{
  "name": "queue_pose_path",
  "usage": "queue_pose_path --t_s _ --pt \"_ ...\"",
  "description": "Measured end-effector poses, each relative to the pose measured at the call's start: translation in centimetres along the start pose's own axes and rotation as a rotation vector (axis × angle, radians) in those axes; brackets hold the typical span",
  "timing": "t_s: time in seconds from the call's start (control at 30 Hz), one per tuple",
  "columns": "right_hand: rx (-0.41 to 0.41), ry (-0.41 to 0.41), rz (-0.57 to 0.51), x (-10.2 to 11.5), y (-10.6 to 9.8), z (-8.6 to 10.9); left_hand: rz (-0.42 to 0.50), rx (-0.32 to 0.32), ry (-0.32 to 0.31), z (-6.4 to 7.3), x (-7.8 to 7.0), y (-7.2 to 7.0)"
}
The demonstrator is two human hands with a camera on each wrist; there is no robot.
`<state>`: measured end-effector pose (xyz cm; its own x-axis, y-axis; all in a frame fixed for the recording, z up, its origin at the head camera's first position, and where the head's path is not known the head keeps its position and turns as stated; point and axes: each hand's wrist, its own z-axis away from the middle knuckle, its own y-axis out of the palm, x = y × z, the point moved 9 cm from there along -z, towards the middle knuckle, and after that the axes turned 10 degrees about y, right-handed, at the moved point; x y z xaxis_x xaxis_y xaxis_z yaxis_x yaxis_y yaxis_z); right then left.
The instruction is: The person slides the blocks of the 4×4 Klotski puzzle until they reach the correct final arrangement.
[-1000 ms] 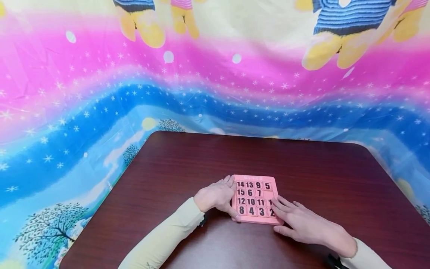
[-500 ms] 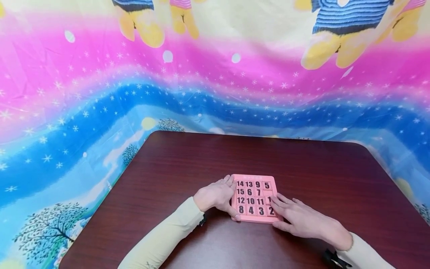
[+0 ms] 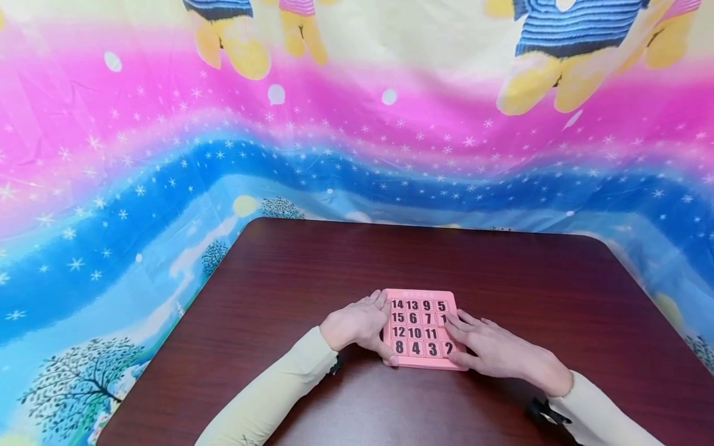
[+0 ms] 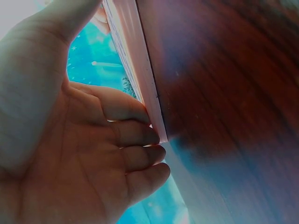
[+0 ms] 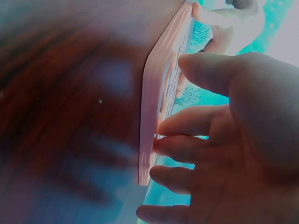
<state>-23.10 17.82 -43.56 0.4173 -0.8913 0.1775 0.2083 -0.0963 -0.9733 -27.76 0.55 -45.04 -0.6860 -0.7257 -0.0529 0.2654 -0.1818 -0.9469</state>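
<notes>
A pink sliding number puzzle (image 3: 409, 293) lies flat on the table, its black-numbered tiles in four-wide rows. Along its left edge rests my left hand (image 3: 359, 323), thumb at the near corner and fingers by the far one. The left wrist view shows those fingers (image 4: 135, 133) nearly straight against the puzzle's side. My right hand (image 3: 496, 350) reaches over the right edge; a fingertip touches a tile showing a 1 (image 3: 444, 318) in the second row and partly covers it. The thumb is at the tile marked 2 (image 3: 449, 348). A gap shows in the third row, right column.
The dark brown wooden table (image 3: 334, 266) has rounded far corners. Behind and beside it hangs a colourful cloth (image 3: 334, 124) with snowflakes, trees and bear figures. A black strap (image 3: 543, 412) is at the right wrist.
The tile showing a 1 has slid up from the third row into the second, and the gap is now beneath it. My right hand moved away from me with it; the left stayed put.
</notes>
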Motion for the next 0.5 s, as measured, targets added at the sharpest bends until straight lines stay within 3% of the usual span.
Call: queue_pose_path --t_s 0.2,0.5 --pt "0.010 0.012 -0.020 -0.2 -0.1 0.1 0.008 -0.004 -0.004 0.0 0.2 0.0" --pt "-0.030 -0.019 0.022 1.0 -0.6 2.7 0.019 -0.001 0.006 -0.2 0.2 0.2"
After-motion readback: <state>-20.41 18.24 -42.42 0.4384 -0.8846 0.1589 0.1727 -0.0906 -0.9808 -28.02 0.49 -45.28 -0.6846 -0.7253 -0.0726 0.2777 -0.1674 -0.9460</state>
